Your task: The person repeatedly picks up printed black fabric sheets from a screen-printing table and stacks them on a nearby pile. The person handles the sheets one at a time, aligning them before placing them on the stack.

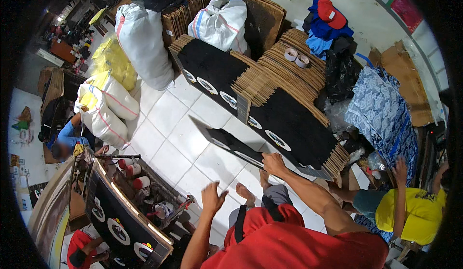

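My right hand (274, 164) is closed on the upper edge of a thin board (232, 144) with a black face and round white prints. This board hangs tilted over the tiles, beside the long stack of cardboard boards (289, 66). In that stack, black printed faces (294, 119) lie among bare brown edges. My left hand (212, 199) is in the air to the left of my body, fingers apart and holding nothing. Closest to it is a low rack (159, 199) with tubs and bottles.
Another black printed board (118, 216) leans at the lower left, near a person in red (79, 249). A person in yellow (410, 213) is close on my right by patterned blue cloth (381, 119). White sacks (144, 42) stand behind on the tiled floor (169, 155). Tape rolls (291, 54) sit on the stack.
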The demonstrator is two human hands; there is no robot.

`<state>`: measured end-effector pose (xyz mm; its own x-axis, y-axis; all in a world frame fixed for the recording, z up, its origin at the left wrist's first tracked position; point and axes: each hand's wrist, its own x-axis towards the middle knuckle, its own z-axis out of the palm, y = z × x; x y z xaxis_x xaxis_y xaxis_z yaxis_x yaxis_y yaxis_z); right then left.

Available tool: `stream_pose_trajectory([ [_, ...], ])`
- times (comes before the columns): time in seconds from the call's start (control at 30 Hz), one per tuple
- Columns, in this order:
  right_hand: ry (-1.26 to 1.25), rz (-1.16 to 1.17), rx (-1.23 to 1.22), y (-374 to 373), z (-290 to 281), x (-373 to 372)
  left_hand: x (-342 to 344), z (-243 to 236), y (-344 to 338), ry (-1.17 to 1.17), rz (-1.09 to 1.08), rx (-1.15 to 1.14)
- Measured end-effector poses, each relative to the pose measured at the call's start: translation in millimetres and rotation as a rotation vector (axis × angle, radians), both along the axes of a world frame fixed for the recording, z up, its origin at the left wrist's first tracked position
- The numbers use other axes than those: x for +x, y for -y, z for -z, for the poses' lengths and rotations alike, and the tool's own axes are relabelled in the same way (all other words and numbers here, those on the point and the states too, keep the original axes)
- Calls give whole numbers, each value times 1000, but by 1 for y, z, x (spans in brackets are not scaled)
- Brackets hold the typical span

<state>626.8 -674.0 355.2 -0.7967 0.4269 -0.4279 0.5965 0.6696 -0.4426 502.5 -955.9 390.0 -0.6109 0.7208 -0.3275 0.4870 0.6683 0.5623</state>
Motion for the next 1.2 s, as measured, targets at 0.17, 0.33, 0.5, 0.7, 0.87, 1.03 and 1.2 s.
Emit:
stream_pose_trajectory([
  [0.17,110,89,89,-38,51,21,75,56,88,353,-174,-333],
  [0.33,139,101,130,-72,94,39,115,71,115,548,-316,-526],
  [0.5,204,71,193,-105,135,53,121,77,113,584,-486,-511],
  [0.7,312,99,300,-124,162,48,112,78,108,577,-643,-388],
  [0.87,370,91,292,-137,159,49,117,84,105,587,-649,-404],
  [1.03,412,74,328,-142,160,54,128,90,107,633,-698,-413],
  [1.2,387,30,392,-148,163,55,129,94,109,570,-622,-444],
])
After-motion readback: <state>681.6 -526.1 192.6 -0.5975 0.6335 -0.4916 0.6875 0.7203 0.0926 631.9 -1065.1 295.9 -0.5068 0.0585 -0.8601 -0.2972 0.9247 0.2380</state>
